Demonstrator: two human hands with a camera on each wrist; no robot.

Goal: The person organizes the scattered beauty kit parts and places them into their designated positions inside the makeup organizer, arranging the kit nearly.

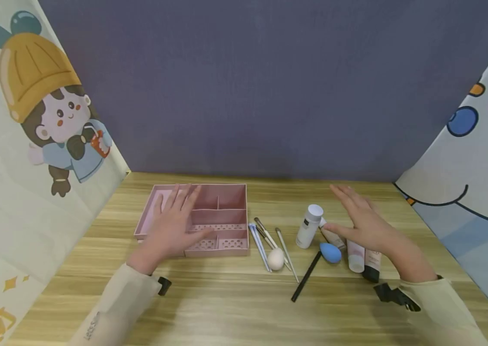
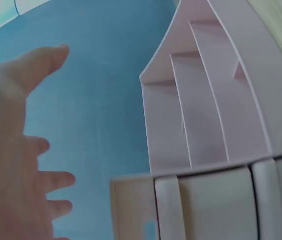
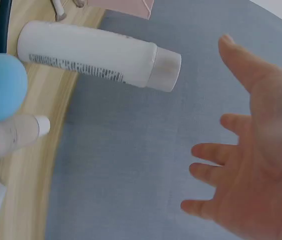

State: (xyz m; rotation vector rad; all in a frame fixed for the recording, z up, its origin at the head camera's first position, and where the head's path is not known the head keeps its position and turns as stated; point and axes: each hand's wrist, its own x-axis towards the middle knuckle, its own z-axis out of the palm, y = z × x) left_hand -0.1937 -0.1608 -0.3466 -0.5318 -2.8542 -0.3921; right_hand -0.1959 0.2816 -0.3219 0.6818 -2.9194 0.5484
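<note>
My left hand [image 1: 170,233] is held over the left part of a pink compartment organizer [image 1: 232,197], fingers straight and spread, holding nothing. The left wrist view shows the organizer's stepped compartments [image 2: 205,95] beside the hand. Over at the right, my right hand [image 1: 365,228] hovers with straight fingers above several cosmetics, also holding nothing. Nearest to its thumb stands a white bottle [image 1: 309,227]. Partly below the palm lie a small beige bottle [image 1: 334,238], a pink tube [image 1: 356,257] and a black-capped tube [image 1: 372,264]. A blue makeup sponge [image 1: 330,253] rests in front of them.
Between organizer and bottle lie several makeup brushes [image 1: 287,254] and a cream makeup sponge [image 1: 275,259]. A black pencil-like stick [image 1: 306,277] lies toward the front of the wooden table [image 1: 235,307]. A dark partition [image 1: 261,96] rises along the back edge, with printed panels at both sides.
</note>
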